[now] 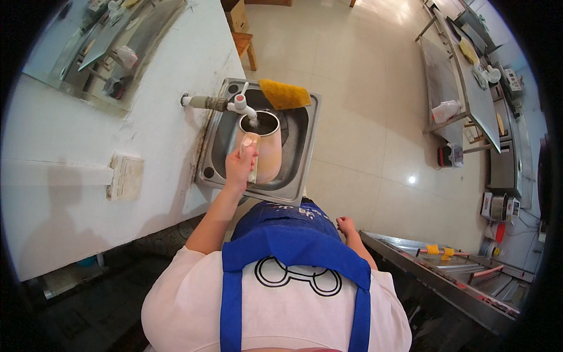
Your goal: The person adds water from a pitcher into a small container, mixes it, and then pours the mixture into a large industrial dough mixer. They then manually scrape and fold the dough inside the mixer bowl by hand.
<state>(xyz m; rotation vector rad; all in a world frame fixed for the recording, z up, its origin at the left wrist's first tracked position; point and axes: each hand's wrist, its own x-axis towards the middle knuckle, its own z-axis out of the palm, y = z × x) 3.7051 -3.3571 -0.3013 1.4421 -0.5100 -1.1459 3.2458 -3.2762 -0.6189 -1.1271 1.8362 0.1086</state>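
My left hand (239,169) is closed around the handle of a pale pink jug (270,154). The jug is held in a stainless steel sink (206,154), its open mouth under a white tap (239,105). Water seems to run from the spout into it, and the inside looks dark. My right hand (346,224) hangs beside my blue apron (287,226), its fingers curled in and nothing seen in them.
A yellow cloth (285,94) lies over the sink's far rim. The white wall (64,138) bounds the left side. Steel work tables (484,100) stand at the far right. A metal-framed unit (446,264) is close on my right, and tiled floor (352,117) lies beyond the sink.
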